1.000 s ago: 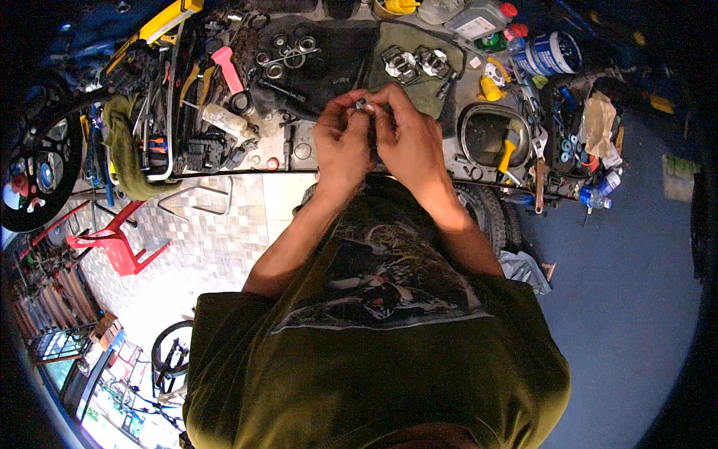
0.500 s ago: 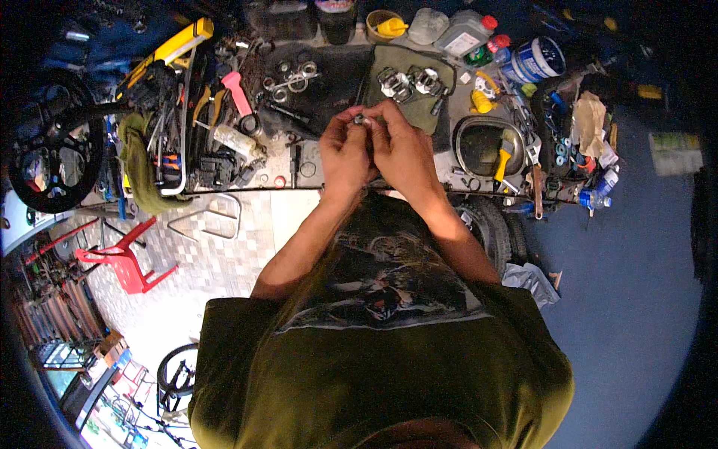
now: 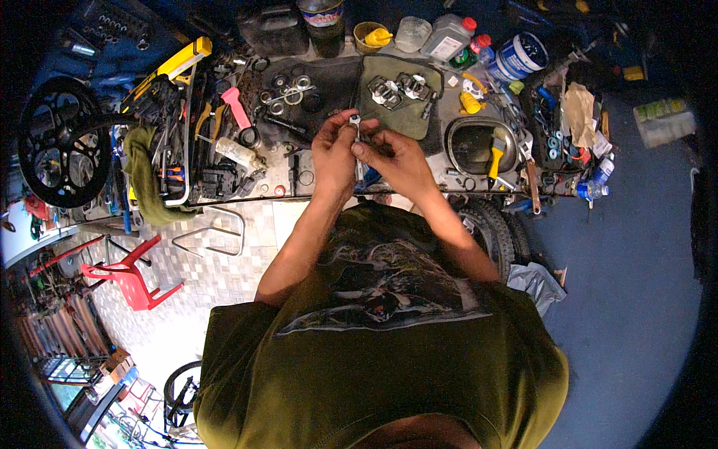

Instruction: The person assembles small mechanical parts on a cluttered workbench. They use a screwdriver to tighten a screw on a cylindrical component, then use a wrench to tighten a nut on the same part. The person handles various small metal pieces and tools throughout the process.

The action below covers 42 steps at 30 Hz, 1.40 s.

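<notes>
Near the bench's front edge, my left hand pinches a small metal part with a round end between thumb and fingers. My right hand is curled right beside it, thumb close to the left thumb; whatever its fingertips grip is hidden. Beyond my hands, two metal clipless bicycle pedals lie on a green mat. To their left, several metal rings and a slim metal tool rest on a dark mat.
On the left lie a pink-handled tool, a white tube and a green rag. A black basin with a yellow brush stands right. Along the back are a white-blue tub and bottles. A red chair is on the floor.
My hands have parted a little, the right one dropping lower and opening a gap. The small metal part now stands up in clearer sight at the left fingertips. The view has shifted slightly.
</notes>
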Motion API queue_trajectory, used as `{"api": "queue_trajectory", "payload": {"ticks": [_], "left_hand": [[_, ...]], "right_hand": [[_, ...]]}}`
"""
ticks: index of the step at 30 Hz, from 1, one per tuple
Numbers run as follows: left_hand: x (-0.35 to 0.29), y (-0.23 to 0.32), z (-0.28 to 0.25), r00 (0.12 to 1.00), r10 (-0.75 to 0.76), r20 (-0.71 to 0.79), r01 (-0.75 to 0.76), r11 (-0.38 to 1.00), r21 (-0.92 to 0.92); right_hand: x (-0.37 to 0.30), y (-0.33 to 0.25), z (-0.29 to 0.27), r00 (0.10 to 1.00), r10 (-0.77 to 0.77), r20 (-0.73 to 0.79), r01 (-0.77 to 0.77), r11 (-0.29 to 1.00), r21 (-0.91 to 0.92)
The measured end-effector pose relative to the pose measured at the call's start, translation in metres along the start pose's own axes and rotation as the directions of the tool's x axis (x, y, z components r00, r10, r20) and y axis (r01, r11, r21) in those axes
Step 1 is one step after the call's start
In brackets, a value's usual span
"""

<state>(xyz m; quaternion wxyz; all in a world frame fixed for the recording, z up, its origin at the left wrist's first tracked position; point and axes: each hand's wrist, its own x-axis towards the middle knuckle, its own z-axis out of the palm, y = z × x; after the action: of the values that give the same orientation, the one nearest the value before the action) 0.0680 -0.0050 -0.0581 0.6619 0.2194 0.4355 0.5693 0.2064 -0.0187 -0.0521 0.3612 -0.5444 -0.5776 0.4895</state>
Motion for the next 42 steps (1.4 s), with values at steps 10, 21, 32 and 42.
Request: {"api": "queue_trajectory", "payload": {"ticks": [10,21,32,42], "left_hand": [[-0.003,-0.006,0.004,0.998,0.029,0.052,-0.029,1.000,-0.009],[0.018,0.003,-0.032,0.920,0.255,0.296,-0.389,0.674,0.628],[0.030,-0.028,-0.034,0.876,0.186,0.446,-0.464,0.581,0.669],[0.042,-0.027,-0.025,0.772,0.195,0.605,-0.636,0.239,0.734]], "right_hand": [[-0.002,0.025,0.024,0.974,-0.152,-0.167,0.132,0.983,-0.126],[0.006,0.042,-0.047,0.984,-0.078,-0.162,-0.043,0.773,-0.633],[0.032,0.086,-0.063,0.941,-0.329,0.077,0.201,0.360,-0.911],[0.034,0.004,-0.073,0.986,-0.164,0.041,0.169,0.961,-0.221]]}}
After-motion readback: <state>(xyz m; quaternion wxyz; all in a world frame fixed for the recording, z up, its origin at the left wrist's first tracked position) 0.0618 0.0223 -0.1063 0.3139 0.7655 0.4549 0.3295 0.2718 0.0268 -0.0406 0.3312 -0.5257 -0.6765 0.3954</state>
